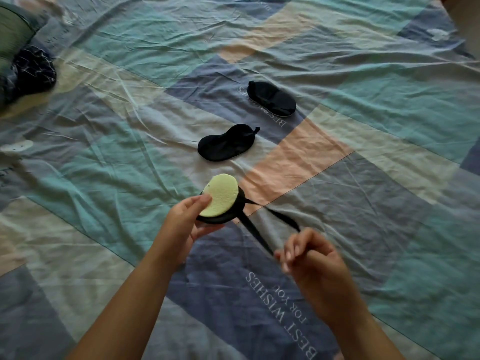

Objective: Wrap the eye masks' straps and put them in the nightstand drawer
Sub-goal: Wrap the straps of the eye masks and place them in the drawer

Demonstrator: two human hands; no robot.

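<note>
Your left hand (pixel 185 224) is closed around a folded eye mask (pixel 222 200), thumb pressed on its pale yellow-green face and fingers curled under the black rim, holding it up above the bed sheet (pixel 363 178). Your right hand (pixel 311 258) is clenched on the mask's black strap (pixel 253 227), fingers bunched tight around it. The strap runs taut from the mask's right edge down to that fist, with a second length looping out beside it.

Beyond the held mask, a black eye mask (pixel 226 144) lies flat on the sheet, and another black eye mask (pixel 271 98) lies farther off, just apart from the first. A dark bundle of cloth (pixel 31 71) sits at the far left edge.
</note>
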